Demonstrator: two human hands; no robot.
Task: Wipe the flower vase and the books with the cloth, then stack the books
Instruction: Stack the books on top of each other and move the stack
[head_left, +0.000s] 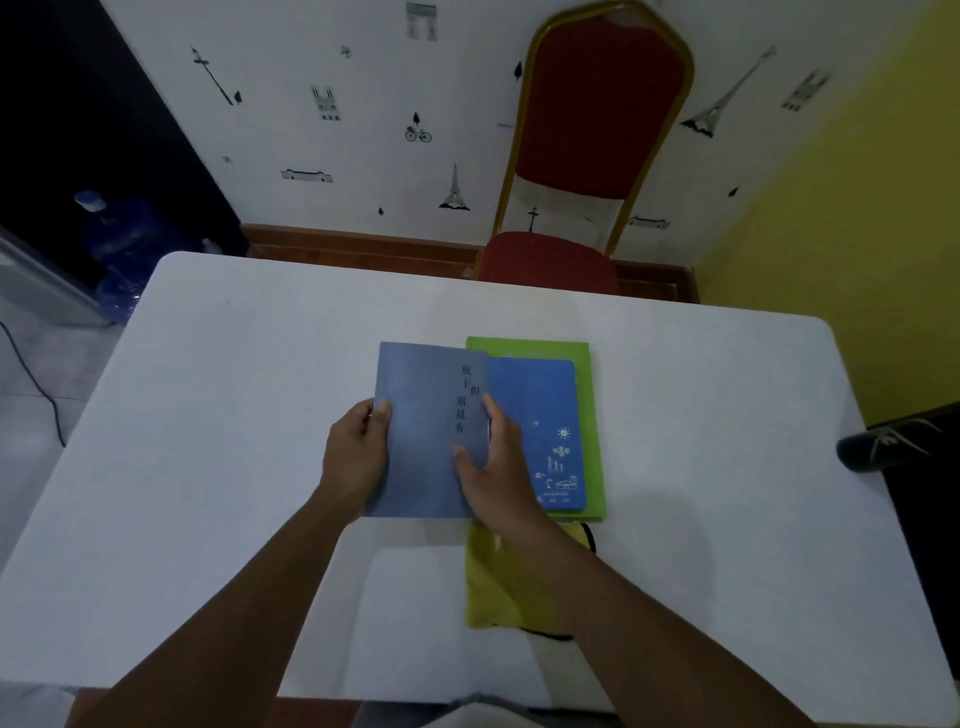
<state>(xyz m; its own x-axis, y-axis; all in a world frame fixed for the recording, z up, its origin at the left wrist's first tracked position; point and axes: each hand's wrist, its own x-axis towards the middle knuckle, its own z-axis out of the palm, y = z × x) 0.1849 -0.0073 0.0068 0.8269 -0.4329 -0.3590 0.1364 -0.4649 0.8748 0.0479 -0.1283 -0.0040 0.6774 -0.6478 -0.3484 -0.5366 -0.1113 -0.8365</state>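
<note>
Between your two hands sits the grey-blue book (428, 431), its long axis running away from you. Your left hand (356, 457) pinches its left edge, thumb on the cover; your right hand (491, 462) pinches the right edge, fingers curled around it. Whether the book is lifted or resting on the bench (234, 415) cannot be told.

Just to your right lies the stack so far: a bright blue book (550, 431) on top of a larger green book (592, 415), both aligned the same way as the one you hold. The grey-blue book already overlaps their left edge, so the coming move is likely a short shift rightward, with your right hand leading and nearer the pile.

A yellow cloth (488, 587) lies near you, partly under your right forearm, touching the green book's near edge. No vase is in view. Open bench surrounds the books on all sides, so there is ample room.
</note>
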